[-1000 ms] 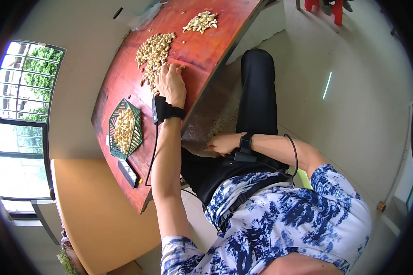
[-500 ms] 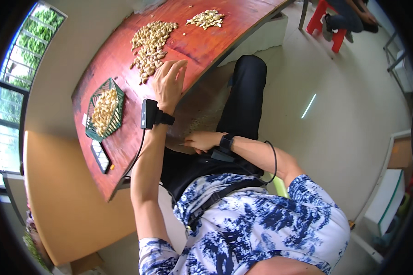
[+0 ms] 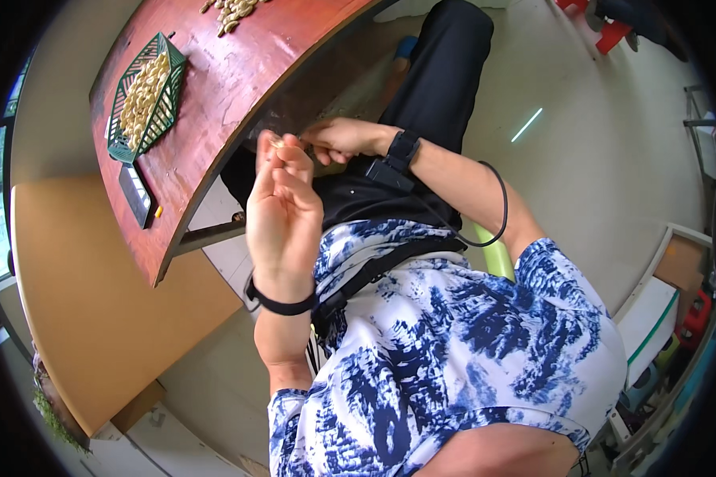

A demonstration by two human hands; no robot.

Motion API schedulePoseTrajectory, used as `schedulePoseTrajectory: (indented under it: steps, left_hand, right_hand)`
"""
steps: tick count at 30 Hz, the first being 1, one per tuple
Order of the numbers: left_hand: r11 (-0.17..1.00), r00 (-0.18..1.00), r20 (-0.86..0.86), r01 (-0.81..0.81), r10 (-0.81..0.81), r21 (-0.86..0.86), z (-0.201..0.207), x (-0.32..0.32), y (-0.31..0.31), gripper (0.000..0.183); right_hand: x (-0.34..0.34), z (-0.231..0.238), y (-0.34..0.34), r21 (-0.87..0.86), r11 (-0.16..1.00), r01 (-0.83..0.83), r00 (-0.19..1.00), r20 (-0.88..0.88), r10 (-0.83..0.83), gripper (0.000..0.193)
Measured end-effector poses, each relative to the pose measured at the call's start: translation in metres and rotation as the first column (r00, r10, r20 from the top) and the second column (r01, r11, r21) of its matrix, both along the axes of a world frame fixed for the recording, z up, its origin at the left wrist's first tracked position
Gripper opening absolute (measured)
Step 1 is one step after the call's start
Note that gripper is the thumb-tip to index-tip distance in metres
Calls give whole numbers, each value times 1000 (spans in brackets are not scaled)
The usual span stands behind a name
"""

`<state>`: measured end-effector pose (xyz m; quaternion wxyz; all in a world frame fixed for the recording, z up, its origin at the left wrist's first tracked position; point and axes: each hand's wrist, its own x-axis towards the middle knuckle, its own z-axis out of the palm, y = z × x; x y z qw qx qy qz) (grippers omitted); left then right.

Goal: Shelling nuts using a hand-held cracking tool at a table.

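Note:
Over my lap, just off the table's edge, my left hand (image 3: 285, 208) is turned palm up with its fingers curled. A small pale cashew nut (image 3: 277, 145) shows at its fingertips. My right hand (image 3: 347, 138) is right beside those fingertips, its own fingers closed in a pinch. Whatever it pinches, if anything, is too small and hidden to make out. On the red table, a green slatted plastic basket (image 3: 178, 70) holds many pale cashew nuts (image 3: 145, 99). Part of a pile of cashews (image 3: 232, 13) shows at the top edge of the view.
The red wooden table (image 3: 207, 119) has a curved edge close to my left hand. A phone (image 3: 137, 195) and a small yellow piece (image 3: 158, 212) lie near the basket. A cable (image 3: 504, 199) loops from my right wristband. An orange-brown panel (image 3: 79, 294) stands at left.
My left hand has left the cashew pile, come back over my lap and turned palm up with a cashew. My right hand now meets it. The view has shifted, leaving most of the pile outside.

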<state>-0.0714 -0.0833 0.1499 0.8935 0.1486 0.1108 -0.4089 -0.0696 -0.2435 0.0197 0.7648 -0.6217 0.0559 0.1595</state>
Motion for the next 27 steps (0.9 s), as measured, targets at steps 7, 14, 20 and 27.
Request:
schedulePoseTrajectory:
  steps: [7,14,20,27]
  left_hand:
    - [931,839,-441,365,-319,21,-64,8,38,22]
    - [972,874,-443,235,-199,28,-113,70,47,19]
    - [982,855,-499,185,-140,42,-149,101,49,17]
    - [981,894,-415,194,-171,14,-160,92,63,17]
  right_hand:
    - [6,-4,9,245,966,77,997,-28,-72,38]
    - [16,-37,0,537,835,122,972,-233,8,39]
    - [34,-39,-3,532,847,25,978,-188,88,43]
    - [28,-15,6,281,952,-122,985,-86,152,45]
